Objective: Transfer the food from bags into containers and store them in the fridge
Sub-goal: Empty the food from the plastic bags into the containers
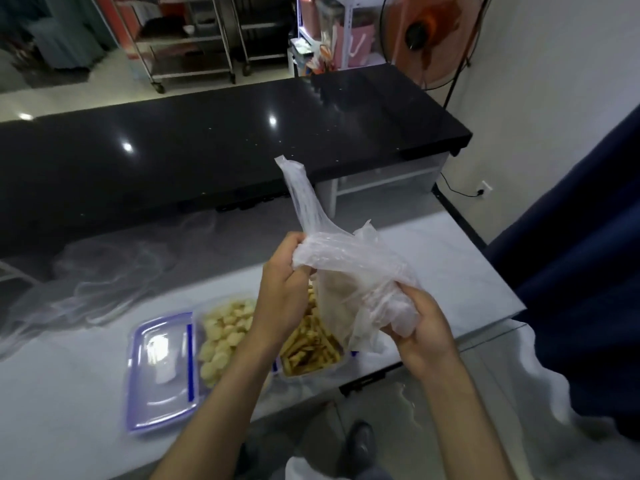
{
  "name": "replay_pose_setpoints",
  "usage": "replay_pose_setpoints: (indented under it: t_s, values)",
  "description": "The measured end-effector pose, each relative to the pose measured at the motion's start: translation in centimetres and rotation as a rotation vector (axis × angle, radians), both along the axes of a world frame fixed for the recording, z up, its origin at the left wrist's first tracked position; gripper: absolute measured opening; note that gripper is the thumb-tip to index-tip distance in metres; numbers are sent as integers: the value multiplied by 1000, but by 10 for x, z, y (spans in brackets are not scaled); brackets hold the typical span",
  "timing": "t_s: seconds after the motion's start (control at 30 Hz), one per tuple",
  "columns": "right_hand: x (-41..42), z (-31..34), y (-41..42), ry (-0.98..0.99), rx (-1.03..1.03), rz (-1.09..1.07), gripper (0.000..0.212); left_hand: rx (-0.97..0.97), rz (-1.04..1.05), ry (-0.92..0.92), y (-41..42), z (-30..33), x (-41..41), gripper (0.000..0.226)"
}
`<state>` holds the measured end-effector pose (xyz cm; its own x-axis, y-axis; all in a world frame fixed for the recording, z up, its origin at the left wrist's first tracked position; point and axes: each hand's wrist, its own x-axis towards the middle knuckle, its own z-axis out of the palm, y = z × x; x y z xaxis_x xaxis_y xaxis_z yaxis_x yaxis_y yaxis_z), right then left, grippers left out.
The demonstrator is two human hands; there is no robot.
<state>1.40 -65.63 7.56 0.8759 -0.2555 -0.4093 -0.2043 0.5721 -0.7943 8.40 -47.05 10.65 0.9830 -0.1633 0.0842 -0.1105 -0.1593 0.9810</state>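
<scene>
Both hands, left (282, 289) and right (420, 323), grip a plastic bag (349, 271) above the fries container (308, 348) near the table edge (398, 368).

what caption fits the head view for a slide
Both hands hold a clear plastic bag above the fries container.

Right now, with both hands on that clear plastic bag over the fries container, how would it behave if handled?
Probably floppy: the plastic bag crumples where the left hand and right hand grip it, and its tail stretches thin. Likely very light, as it looks nearly empty. Possibly slippery, being glossy film held above the fries container.
</scene>
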Motion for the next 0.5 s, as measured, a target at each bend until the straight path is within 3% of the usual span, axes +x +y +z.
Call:
replay_pose_setpoints:
  t_s: [0.27,0.4,0.5]
  values:
    - [-24,-19,-75,95,-72,-4,27,-60,-22,237,-83,-28,-10,24]
    - [-27,-28,-85,188,-63,-1,24,35,-49,316,-92,-51,-5,20]
    - [-22,-32,-86,241,-76,22,24,160,-22,306,-83,-67,-11,58]
